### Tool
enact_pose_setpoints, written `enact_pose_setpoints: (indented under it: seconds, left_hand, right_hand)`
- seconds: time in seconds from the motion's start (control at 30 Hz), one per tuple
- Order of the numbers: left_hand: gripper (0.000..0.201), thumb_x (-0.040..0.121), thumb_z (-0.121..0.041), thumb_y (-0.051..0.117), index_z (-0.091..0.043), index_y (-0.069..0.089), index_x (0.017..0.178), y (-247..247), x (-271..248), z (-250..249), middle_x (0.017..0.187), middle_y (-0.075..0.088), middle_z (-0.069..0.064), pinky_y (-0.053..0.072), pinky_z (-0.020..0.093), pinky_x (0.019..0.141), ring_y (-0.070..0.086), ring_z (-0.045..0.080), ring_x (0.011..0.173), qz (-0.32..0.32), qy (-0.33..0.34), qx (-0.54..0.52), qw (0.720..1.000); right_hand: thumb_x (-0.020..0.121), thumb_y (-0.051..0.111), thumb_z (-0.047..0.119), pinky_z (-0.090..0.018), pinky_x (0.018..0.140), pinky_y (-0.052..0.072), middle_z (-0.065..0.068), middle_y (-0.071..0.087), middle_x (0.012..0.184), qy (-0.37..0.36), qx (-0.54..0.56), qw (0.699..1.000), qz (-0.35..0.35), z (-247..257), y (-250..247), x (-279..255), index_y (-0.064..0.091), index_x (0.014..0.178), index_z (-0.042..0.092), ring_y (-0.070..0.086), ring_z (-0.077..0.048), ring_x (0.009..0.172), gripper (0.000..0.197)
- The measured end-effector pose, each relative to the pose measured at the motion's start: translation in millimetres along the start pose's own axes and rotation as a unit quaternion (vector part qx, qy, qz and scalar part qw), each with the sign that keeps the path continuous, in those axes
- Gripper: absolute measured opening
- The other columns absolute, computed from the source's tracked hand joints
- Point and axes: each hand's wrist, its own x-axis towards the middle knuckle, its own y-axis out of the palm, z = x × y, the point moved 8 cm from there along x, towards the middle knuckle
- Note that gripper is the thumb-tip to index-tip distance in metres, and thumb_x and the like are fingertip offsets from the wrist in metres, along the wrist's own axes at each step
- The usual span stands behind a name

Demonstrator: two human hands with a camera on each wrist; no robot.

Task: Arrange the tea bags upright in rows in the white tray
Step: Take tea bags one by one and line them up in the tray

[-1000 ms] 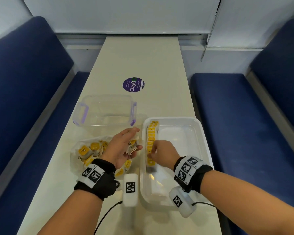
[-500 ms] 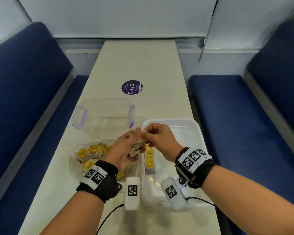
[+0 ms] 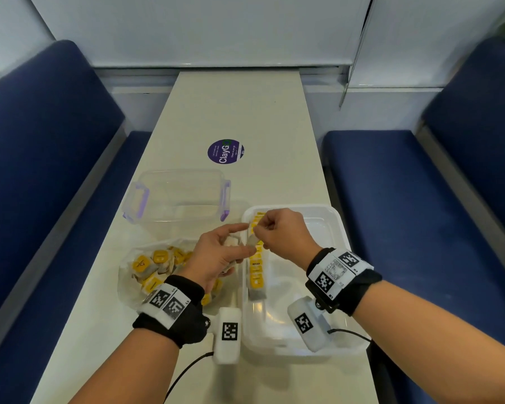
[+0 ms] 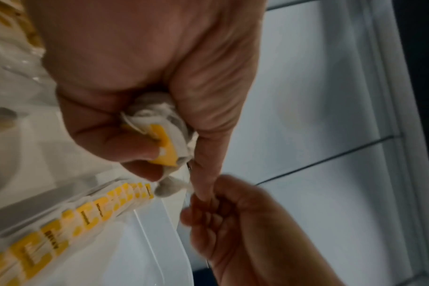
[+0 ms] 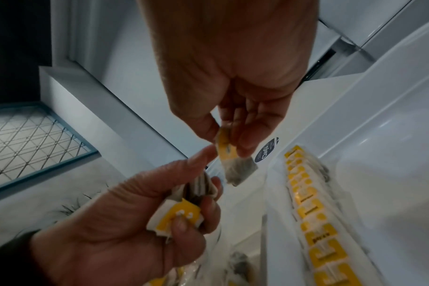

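Note:
My right hand (image 3: pixel 263 227) pinches one tea bag (image 5: pixel 235 166) by its yellow tag, and the bag hangs above the left edge of the white tray (image 3: pixel 337 225). A row of upright yellow-tagged tea bags (image 3: pixel 256 269) runs along the tray's left wall, seen also in the right wrist view as the row (image 5: pixel 314 228). My left hand (image 3: pixel 231 247) sits just left of the tray. It grips a small bunch of tea bags (image 4: pixel 164 139) in its curled fingers, with the index finger stretched toward my right hand.
A clear bag of loose tea bags (image 3: pixel 155 266) lies on the table left of the tray, under my left wrist. Behind it stands a clear box with purple clips (image 3: pixel 178 199). A round purple sticker (image 3: pixel 225 151) is farther back. Blue benches flank the narrow table.
My right hand left the near end of the row, met my left hand, and now holds one tea bag lifted over the tray's left edge. The left hand stayed beside the tray.

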Motion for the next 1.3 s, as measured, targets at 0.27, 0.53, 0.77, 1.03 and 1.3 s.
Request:
enact_pose_setpoints:
  seconds: [0.27, 0.53, 0.77, 1.03, 1.3]
  left_hand:
    - [0.016, 0.082, -0.026, 0.078, -0.011, 0.071, 0.085, 3.5, 1.8, -1.1, 0.063, 0.048, 0.005, 0.027, 0.022, 0.046, 0.046, 0.018, 0.063, -0.012, 0.0, 0.03, 0.999]
    - [0.02, 0.085, -0.026, 0.076, -0.007, 0.07, 0.089, 6.9, 0.4, 1.0, 0.065, 0.051, 0.005, 0.03, 0.025, 0.051, 0.05, 0.015, 0.062, 0.02, -0.02, 0.058, 0.998]
    - [0.015, 0.08, -0.02, 0.08, -0.011, 0.07, 0.087, 6.4, 1.1, 1.9, 0.067, 0.052, 0.006, 0.031, 0.025, 0.051, 0.051, 0.015, 0.063, 0.036, -0.033, 0.068, 0.997]
    - [0.011, 0.085, -0.021, 0.074, -0.015, 0.067, 0.079, 7.3, 1.9, 1.4, 0.069, 0.052, 0.006, 0.032, 0.025, 0.054, 0.054, 0.015, 0.062, 0.034, -0.03, 0.054, 0.998]
    - [0.011, 0.081, -0.015, 0.079, -0.014, 0.068, 0.08, 3.7, 3.8, 1.3, 0.059, 0.055, 0.0, 0.034, 0.023, 0.051, 0.053, 0.014, 0.06, 0.021, -0.022, 0.084, 0.996]
  right_hand:
    - [0.083, 0.068, 0.012, -0.019, 0.061, 0.043, 0.005, 0.054, 0.068, 0.013, 0.069, 0.995, 0.075, -2.8, 7.7, -1.6, 0.067, 0.088, 0.02, 0.05, -0.007, 0.063, 0.01]
    - [0.085, 0.068, 0.006, -0.017, 0.063, 0.049, 0.003, 0.063, 0.076, 0.007, 0.155, 0.987, 0.038, -9.7, 2.4, -3.7, 0.061, 0.07, 0.017, 0.059, -0.008, 0.068, 0.02]
    - [0.085, 0.065, -0.002, -0.026, 0.056, 0.049, -0.001, 0.061, 0.063, -0.022, 0.185, 0.98, 0.069, -4.1, 5.4, -3.7, 0.052, 0.07, 0.013, 0.06, -0.013, 0.057, 0.025]
    - [0.086, 0.067, 0.002, -0.036, 0.075, 0.053, -0.003, 0.067, 0.076, -0.026, 0.179, 0.982, 0.053, -11.8, 7.5, -1.1, 0.056, 0.106, 0.012, 0.065, -0.021, 0.074, 0.025]
    - [0.09, 0.06, 0.003, -0.031, 0.081, 0.054, -0.017, 0.067, 0.084, -0.018, 0.1, 0.978, 0.182, -6.2, 19.0, -7.7, 0.065, 0.085, 0.004, 0.066, -0.023, 0.08, 0.007]
